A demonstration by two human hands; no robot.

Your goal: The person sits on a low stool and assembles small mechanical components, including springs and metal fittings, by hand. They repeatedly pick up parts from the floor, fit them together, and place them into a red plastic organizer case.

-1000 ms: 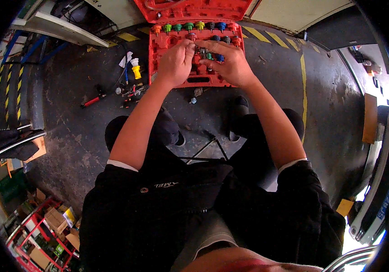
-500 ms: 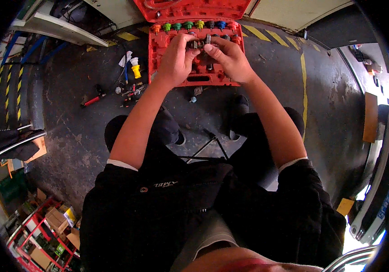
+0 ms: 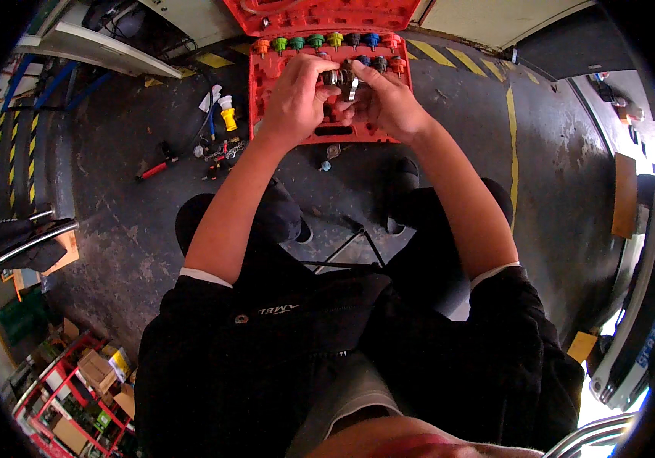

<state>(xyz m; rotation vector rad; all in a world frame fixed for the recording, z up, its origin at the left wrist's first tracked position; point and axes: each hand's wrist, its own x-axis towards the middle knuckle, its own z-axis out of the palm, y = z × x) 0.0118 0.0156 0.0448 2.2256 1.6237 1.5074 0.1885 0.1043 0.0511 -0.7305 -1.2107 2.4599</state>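
Note:
Over the red plastic tool case (image 3: 377,140), both hands meet at a small metal fitting (image 3: 335,78), dark with shiny bands. My left hand (image 3: 295,107) pinches its left end between thumb and fingers. My right hand (image 3: 394,103) closes on the right end, thumb at a bright silver lever-like piece (image 3: 354,89). Whether that piece belongs to the fitting, I cannot tell. Behind the hands, coloured cap adapters (image 3: 316,43) in orange, green, yellow, black and blue sit in a row. More dark adapters (image 3: 379,64) lie partly hidden beside the right fingers.
On the floor left of the case lie a yellow-and-white connector (image 3: 227,114), a red-handled tool (image 3: 153,169) and a chain (image 3: 224,150). A small light-blue cap (image 3: 325,166) rests in front. A red rack of boxes (image 3: 75,393) stands at lower left; a vehicle bumper (image 3: 636,320) is at right.
The silver piece now hangs lower and tilts beside the right thumb. The right hand has turned, its lower fingers showing beneath the fitting. The left hand keeps its pinch.

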